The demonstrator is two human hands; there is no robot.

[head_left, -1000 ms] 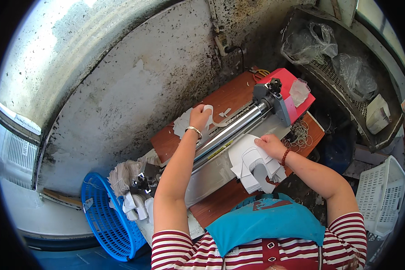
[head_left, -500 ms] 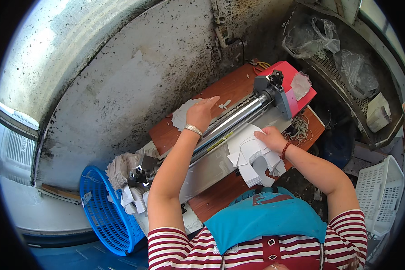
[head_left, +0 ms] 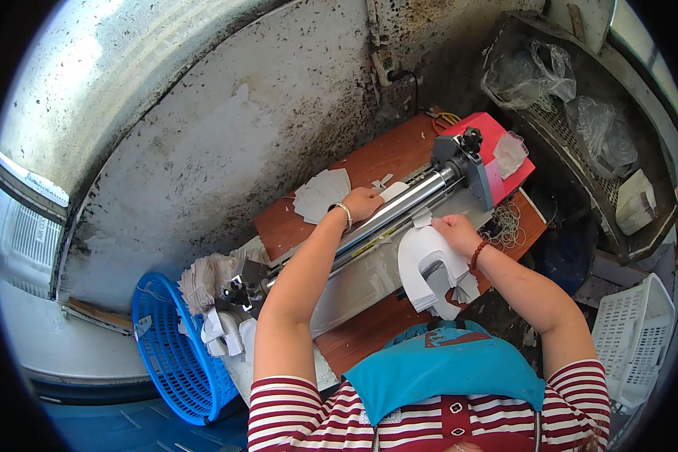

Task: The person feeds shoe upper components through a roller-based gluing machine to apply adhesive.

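Blue basket [head_left: 169, 354] holds white cutouts [head_left: 222, 335]; left hand [head_left: 363, 203] fingers closed on a sheet [head_left: 393, 191], right hand [head_left: 453, 232] pinching another [head_left: 423, 218].

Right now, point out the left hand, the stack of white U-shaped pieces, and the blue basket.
left hand [head_left: 363, 203]: head view, on the back of the hand beyond the rollers.
stack of white U-shaped pieces [head_left: 423, 264]: head view, on the top piece's arch.
blue basket [head_left: 175, 354]: head view, on its mesh wall.
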